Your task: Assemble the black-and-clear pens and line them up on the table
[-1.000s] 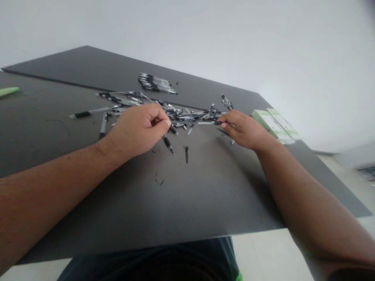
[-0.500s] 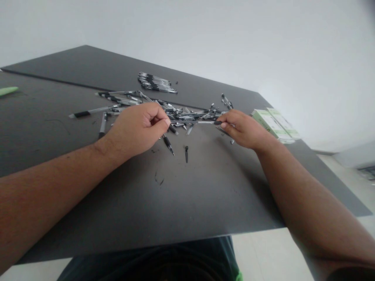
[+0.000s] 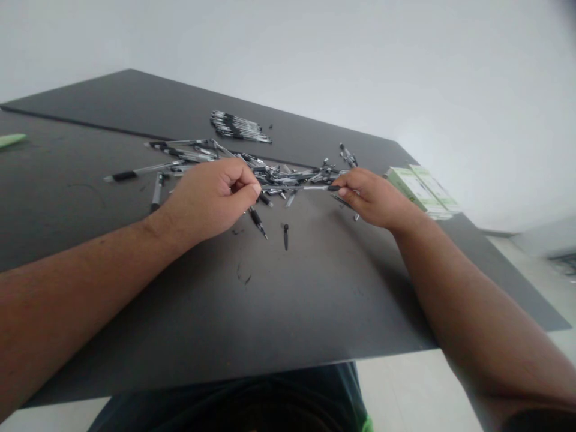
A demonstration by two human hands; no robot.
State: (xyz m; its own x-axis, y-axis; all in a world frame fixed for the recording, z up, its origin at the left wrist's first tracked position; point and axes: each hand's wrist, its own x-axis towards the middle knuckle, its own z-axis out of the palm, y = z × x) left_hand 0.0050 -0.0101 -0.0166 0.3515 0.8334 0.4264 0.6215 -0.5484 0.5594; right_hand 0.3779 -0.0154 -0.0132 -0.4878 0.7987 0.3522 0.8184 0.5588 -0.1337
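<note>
Both hands hold one pen (image 3: 297, 188) level above the dark table (image 3: 292, 300). My left hand (image 3: 211, 198) is closed, pinching the pen's left end between thumb and fingers. My right hand (image 3: 373, 198) is closed on its black right end. Behind the held pen lies a scattered heap of pens (image 3: 274, 174) with clear barrels and black grips. A loose black pen cap (image 3: 285, 236) and another pen (image 3: 258, 221) lie on the table just under the hands.
A tidy row of pens (image 3: 238, 127) lies farther back. Green-and-white boxes (image 3: 423, 192) sit at the table's right edge. A green object (image 3: 11, 140) lies at the far left. Several stray pens (image 3: 144, 171) spread to the left.
</note>
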